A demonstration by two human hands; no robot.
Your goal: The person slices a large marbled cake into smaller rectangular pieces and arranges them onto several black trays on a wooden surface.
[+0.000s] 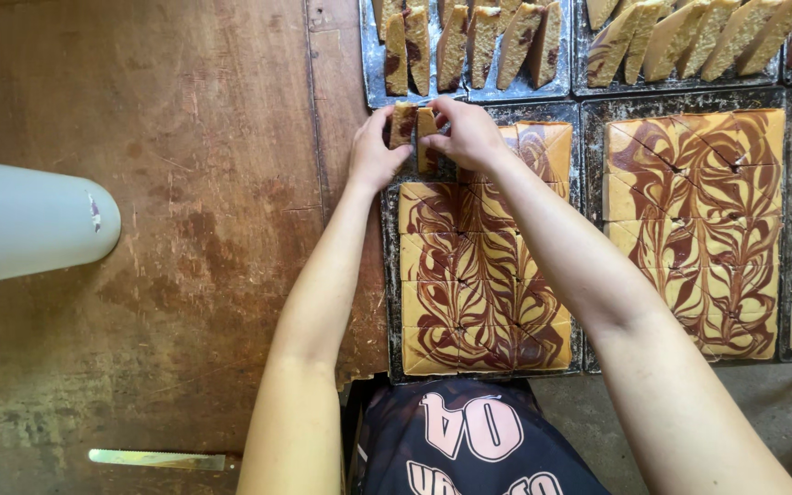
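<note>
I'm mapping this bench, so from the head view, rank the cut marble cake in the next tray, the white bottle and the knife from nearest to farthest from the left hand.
1. Marble cake, right of the left hand, in the neighbouring tray.
2. White bottle, far left, lying on the table.
3. Knife, bottom left, at the table's near edge.

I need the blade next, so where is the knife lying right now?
In the head view the knife lies flat on the wooden table, low and left of the left forearm, far from the cake tray.
</note>
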